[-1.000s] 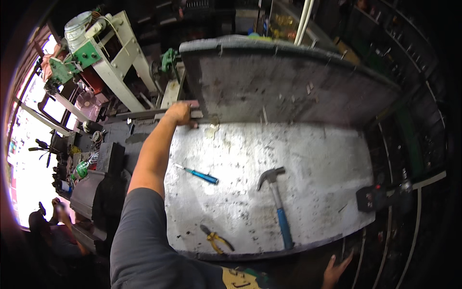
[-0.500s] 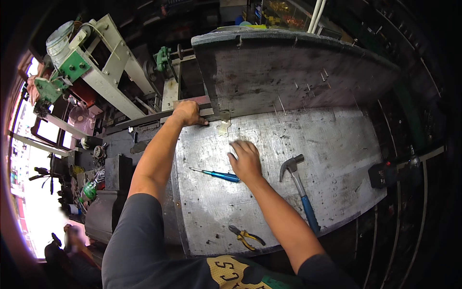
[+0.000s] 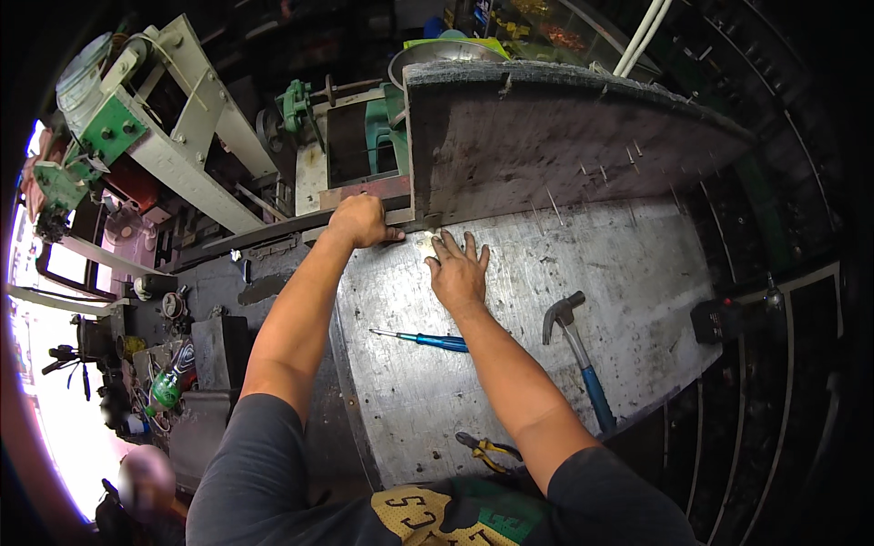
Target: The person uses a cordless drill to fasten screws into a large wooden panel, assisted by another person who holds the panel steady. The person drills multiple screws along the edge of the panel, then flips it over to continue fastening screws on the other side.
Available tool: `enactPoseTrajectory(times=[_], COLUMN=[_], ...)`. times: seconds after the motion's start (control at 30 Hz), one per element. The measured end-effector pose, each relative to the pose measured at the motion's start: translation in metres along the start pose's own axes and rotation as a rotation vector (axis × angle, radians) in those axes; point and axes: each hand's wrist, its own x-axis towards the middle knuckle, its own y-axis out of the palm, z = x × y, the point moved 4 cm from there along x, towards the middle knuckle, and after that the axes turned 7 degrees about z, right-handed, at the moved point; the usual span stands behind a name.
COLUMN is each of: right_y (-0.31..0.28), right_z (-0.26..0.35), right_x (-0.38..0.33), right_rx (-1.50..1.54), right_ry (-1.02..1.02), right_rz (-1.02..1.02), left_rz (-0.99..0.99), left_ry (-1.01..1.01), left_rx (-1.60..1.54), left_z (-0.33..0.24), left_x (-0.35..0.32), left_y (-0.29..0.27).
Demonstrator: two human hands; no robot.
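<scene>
My left hand is closed over a dark metal bar along the bench's back edge, thumb stretched out on the metal-topped bench. My right hand lies palm down, fingers spread, just in front of an upright dark board. Under its fingertips is a small flat metal plate, mostly hidden. Nearer me lies a blue-handled screwdriver, its handle end by my right forearm. To the right rests a blue-handled claw hammer. Diagonal cutters with yellow-and-black handles lie near the front edge.
Several thin metal pins stick out of the upright board. A white-framed machine stands at the left back. A black box is at the bench's right edge. A person is at the lower left, beyond a green bottle.
My right hand has slid forward and spread its fingers, covering most of the small plate. My left hand keeps its hold on the bar. The whole view has shifted slightly.
</scene>
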Motion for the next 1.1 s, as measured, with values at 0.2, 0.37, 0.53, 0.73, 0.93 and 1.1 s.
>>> enactPoseTrajectory(times=[0.2,0.37,0.53,0.73,0.93,1.1], right_y=[0.001,-0.001,-0.004,-0.004,-0.004,-0.005], right_z=[0.001,0.002,0.006,0.005,0.006,0.007], right_x=[0.0,-0.003,-0.004,-0.004,-0.005,-0.005], right_rx=[-0.004,0.024,0.035,0.026,0.033,0.017], right_ry=[-0.012,-0.032,-0.074,-0.079,-0.091,-0.068], right_rz=[-0.014,-0.038,-0.033,-0.025,-0.003,-0.011], left_rz=[-0.005,-0.017,-0.064,-0.049,-0.065,-0.26], left_ry=[-0.026,-0.048,-0.085,-0.112,-0.122,-0.062], left_rx=[-0.002,0.041,0.024,0.029,0.037,0.001], left_z=[-0.005,-0.011,-0.015,-0.017,-0.021,-0.038], left_x=[-0.005,-0.006,-0.007,-0.007,-0.009,-0.019], left_y=[-0.004,-0.004,-0.003,-0.002,-0.008,-0.002])
